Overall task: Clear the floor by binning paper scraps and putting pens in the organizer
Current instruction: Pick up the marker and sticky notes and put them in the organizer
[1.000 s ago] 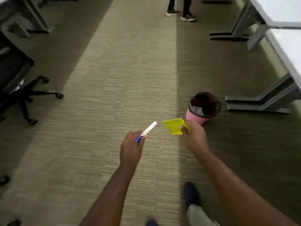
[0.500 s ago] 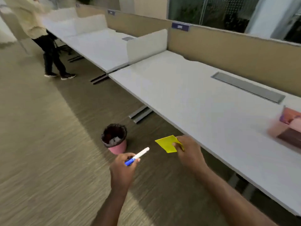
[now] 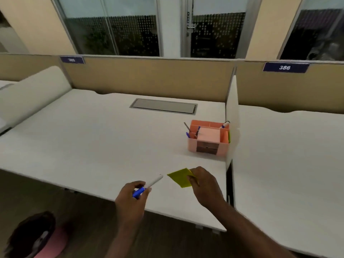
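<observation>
My left hand (image 3: 130, 199) grips a white pen with a blue cap (image 3: 149, 185), its white end pointing up and right over the desk's front edge. My right hand (image 3: 204, 185) pinches a yellow paper scrap (image 3: 179, 177) just right of the pen tip. A pink desk organizer (image 3: 208, 141) stands on the white desk (image 3: 93, 142) beyond my hands, near the divider, with several pens in its slots. The pink bin with a black liner (image 3: 37, 237) sits on the floor at the bottom left, blurred.
A white divider panel (image 3: 231, 116) separates this desk from the neighbouring desk (image 3: 288, 164) on the right. A grey cable hatch (image 3: 163, 106) lies at the back of the desk. Tan partition walls with number tags run behind, and windows above.
The view has swung from the floor and bin up to the desk. The organizer is now in front of me and the bin has dropped to the lower left. Both hands keep their hold.
</observation>
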